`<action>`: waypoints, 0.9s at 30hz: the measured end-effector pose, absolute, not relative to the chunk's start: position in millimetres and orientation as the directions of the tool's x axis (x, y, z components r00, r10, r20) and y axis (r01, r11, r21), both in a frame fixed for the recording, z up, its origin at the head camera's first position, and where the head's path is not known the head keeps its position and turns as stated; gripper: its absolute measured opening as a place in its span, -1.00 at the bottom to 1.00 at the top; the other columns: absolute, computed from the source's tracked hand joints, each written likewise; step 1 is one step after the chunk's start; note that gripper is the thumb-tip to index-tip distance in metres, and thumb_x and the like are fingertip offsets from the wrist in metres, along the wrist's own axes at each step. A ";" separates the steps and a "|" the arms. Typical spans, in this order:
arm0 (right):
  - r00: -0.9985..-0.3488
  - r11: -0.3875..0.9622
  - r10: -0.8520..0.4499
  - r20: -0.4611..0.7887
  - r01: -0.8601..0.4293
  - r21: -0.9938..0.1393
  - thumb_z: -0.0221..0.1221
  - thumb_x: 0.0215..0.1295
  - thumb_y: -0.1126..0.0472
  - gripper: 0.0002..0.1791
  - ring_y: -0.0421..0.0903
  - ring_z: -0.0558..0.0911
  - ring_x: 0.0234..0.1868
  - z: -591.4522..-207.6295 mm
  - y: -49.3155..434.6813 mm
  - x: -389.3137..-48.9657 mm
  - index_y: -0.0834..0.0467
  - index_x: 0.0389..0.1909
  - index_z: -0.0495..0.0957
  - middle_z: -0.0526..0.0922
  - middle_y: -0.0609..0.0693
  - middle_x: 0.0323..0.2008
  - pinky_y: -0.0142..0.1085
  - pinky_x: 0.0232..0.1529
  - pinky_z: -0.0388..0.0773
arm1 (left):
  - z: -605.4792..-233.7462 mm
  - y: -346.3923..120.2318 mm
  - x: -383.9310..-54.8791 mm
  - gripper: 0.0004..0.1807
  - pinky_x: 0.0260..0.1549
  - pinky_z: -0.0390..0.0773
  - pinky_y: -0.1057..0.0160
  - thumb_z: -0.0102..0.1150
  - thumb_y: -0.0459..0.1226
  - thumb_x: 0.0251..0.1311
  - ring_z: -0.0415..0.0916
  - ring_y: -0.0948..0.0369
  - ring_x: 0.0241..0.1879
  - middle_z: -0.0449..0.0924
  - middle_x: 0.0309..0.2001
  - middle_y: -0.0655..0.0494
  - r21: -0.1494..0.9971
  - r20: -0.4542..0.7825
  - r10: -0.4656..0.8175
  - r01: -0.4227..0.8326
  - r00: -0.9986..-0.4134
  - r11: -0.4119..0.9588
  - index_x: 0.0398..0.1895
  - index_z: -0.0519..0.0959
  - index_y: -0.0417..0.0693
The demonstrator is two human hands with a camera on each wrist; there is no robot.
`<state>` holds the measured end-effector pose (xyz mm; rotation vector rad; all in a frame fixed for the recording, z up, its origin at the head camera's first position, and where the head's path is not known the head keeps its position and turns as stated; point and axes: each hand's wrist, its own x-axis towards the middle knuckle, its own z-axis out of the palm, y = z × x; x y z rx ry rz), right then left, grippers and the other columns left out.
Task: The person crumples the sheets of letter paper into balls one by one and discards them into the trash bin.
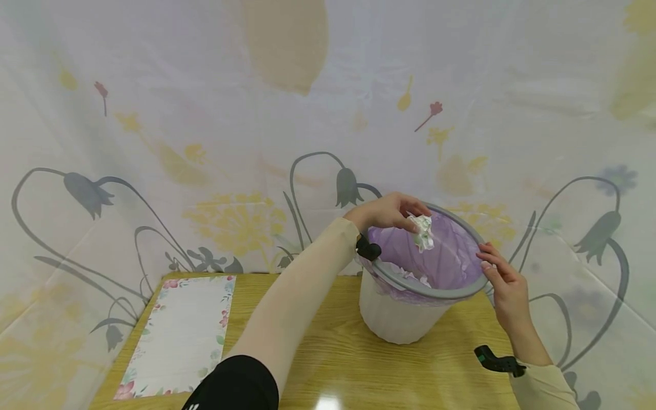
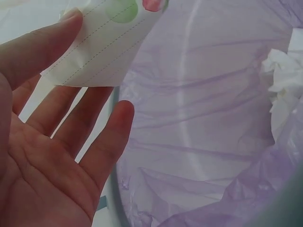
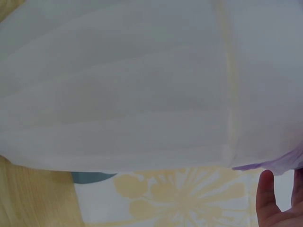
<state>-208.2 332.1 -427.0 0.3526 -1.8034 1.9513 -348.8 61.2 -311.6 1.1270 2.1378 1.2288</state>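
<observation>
My left hand (image 1: 392,212) reaches over the mouth of a white trash bin (image 1: 405,319) with a grey rim. Between thumb and fingers it pinches a crumpled sheet of paper (image 1: 423,232). In the left wrist view, this paper (image 2: 102,45) shows dashed lines and a green and red print. At the bin's right side, fingertips of my right hand (image 1: 509,293) touch the rim, fingers extended. A purple bag (image 1: 451,250) lines the bin, and crumpled white paper (image 2: 284,90) lies inside it.
A flat sheet of paper with a floral border (image 1: 179,336) lies at the left of the wooden table (image 1: 333,353). Behind the table hangs a flower-printed curtain (image 1: 230,142), close to the back of the bin.
</observation>
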 end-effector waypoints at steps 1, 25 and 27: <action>-0.862 -0.036 0.158 0.481 -0.492 -0.870 0.03 0.46 0.48 -0.72 -0.03 0.10 0.52 -426.9 332.0 -208.2 0.57 0.08 0.49 0.53 0.01 0.25 -0.42 0.38 0.18 | -312.0 61.5 -349.2 -0.49 0.02 0.50 0.37 0.34 -0.40 0.23 0.40 0.20 0.25 0.50 0.28 0.00 0.862 0.029 0.816 0.428 -0.578 0.273 0.27 0.54 -0.13; -0.863 -0.035 0.183 0.471 -0.484 -0.874 0.03 0.47 0.45 -0.71 -0.05 0.12 0.52 -429.2 325.1 -208.8 0.56 0.09 0.49 0.51 0.04 0.28 -0.44 0.34 0.22 | -313.6 39.1 -331.8 -0.58 -0.08 0.62 0.18 0.26 -0.32 0.32 0.61 0.25 0.00 0.63 0.11 0.02 0.897 0.167 0.827 0.431 -0.536 0.098 0.24 0.53 -0.11; -0.862 -0.035 0.186 0.471 -0.485 -0.874 0.02 0.47 0.45 -0.71 -0.05 0.11 0.52 -428.8 324.1 -209.6 0.56 0.09 0.49 0.51 0.04 0.28 -0.44 0.35 0.22 | -313.7 33.8 -327.4 -0.60 -0.07 0.62 0.19 0.25 -0.34 0.32 0.62 0.23 -0.03 0.64 0.08 -0.03 0.896 0.199 0.826 0.440 -0.528 0.065 0.21 0.55 -0.16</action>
